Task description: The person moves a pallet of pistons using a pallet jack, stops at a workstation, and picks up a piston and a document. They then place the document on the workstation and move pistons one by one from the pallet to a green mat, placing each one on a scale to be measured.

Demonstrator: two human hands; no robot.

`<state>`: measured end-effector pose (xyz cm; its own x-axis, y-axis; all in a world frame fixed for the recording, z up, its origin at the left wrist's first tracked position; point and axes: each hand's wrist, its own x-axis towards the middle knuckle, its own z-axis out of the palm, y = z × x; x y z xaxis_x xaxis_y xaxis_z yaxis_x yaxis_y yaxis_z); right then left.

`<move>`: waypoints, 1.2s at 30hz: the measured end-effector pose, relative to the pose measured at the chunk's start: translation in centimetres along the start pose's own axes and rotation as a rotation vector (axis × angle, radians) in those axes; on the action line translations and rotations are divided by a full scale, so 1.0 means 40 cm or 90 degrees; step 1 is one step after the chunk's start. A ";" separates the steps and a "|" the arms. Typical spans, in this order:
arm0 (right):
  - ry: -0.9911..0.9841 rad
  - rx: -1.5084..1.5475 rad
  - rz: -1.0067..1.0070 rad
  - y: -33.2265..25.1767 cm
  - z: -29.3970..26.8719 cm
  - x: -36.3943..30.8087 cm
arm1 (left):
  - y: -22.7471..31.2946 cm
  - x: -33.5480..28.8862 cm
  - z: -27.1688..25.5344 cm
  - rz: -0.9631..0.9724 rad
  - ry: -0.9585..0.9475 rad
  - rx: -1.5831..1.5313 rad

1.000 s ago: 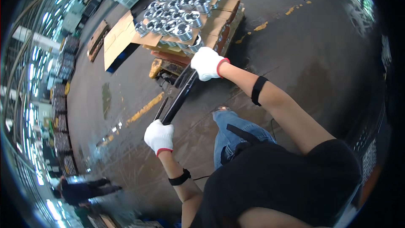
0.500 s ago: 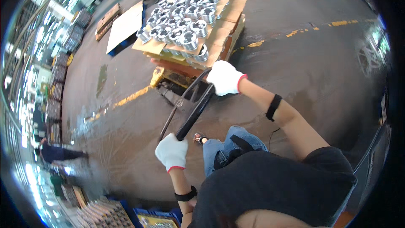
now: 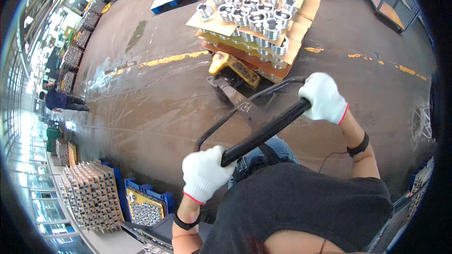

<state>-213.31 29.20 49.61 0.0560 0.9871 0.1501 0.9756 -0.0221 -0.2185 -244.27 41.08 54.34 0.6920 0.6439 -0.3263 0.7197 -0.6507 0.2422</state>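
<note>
Both hands wear white knit gloves with red cuffs and grip the black handle bar [image 3: 266, 131] of a yellow pallet jack [image 3: 235, 68]. My left hand [image 3: 205, 169] is closed around the bar's near left end. Around its far right end my right hand [image 3: 324, 98] is wrapped. The jack's grey shaft slopes away to its yellow body, which meets a loaded pallet. Shiny ring-shaped metal parts [image 3: 256, 20] stand there in layers parted by brown cardboard sheets [image 3: 301, 21]. The jack's forks are hidden under the load.
A blue pallet [image 3: 176, 2] with a white top lies at the far left. To the right stands a mesh-sided cart [image 3: 388, 4]. Stacked parts [image 3: 92, 195] and a blue crate [image 3: 148, 202] are at the lower left. Another person [image 3: 63, 101] is at the left.
The handle bar and both hands have swung to the right and closer to my body. The loaded pallet now appears further right, and more of the lower-left stacks shows.
</note>
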 end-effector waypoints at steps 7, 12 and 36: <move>0.177 -0.077 0.043 0.122 -0.122 -0.009 | 0.053 0.061 -0.054 0.138 0.311 -0.107; 0.298 -0.106 0.101 0.238 -0.163 0.120 | 0.064 0.234 -0.117 0.077 0.536 0.019; 0.412 -0.241 0.519 0.516 -0.166 -0.239 | 0.330 0.634 -0.123 0.565 0.535 0.000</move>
<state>-192.28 18.27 50.08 0.7034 0.3881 0.5956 0.5920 -0.7835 -0.1886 -216.92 50.79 53.76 0.7639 0.0355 0.6444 -0.0215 -0.9965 0.0804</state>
